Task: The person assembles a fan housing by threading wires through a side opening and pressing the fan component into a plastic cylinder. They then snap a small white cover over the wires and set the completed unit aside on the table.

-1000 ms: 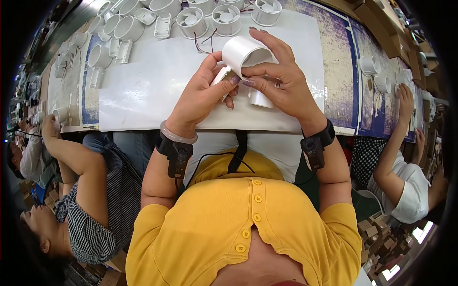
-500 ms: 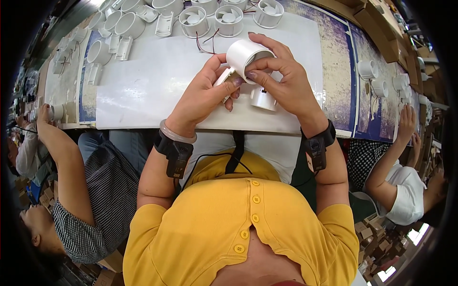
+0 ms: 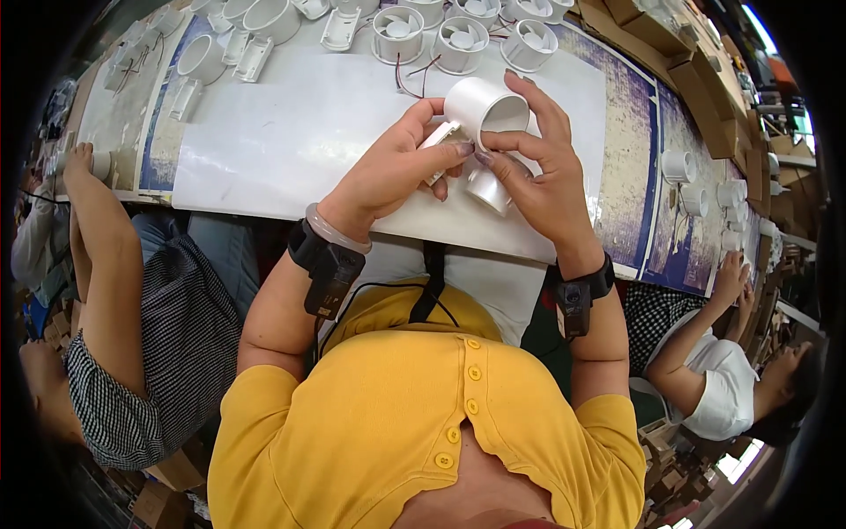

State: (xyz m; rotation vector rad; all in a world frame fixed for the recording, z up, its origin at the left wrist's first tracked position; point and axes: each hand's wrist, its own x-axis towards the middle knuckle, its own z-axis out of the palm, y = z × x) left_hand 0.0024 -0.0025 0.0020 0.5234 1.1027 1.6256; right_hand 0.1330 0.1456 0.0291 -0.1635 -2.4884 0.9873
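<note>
Both my hands hold one white plastic fan housing (image 3: 469,104), a short round tube with a flat rectangular arm (image 3: 443,139) on its side. My left hand (image 3: 392,169) is closed on that arm, its thumb laid along it. My right hand (image 3: 548,167) is closed on the tube's edge by the open end, thumb and index finger pinching the near rim. The tube's opening is turned toward my right hand; its inside is partly hidden by fingers. Just below the held piece, a second white cylindrical part (image 3: 490,191) rests on the table, partly behind my right hand.
White housings with fans (image 3: 460,42) and loose wires (image 3: 410,81) stand along the far side. Empty housings (image 3: 201,60) lie far left, more (image 3: 678,166) at right. A white sheet (image 3: 291,141) covers the table (image 3: 627,167). Cardboard (image 3: 696,75) borders the far right. Co-workers sit on both sides.
The view has shifted and tilted a little. My right thumb has moved from inside the tube's opening to its near rim. Both hands still hold the housing.
</note>
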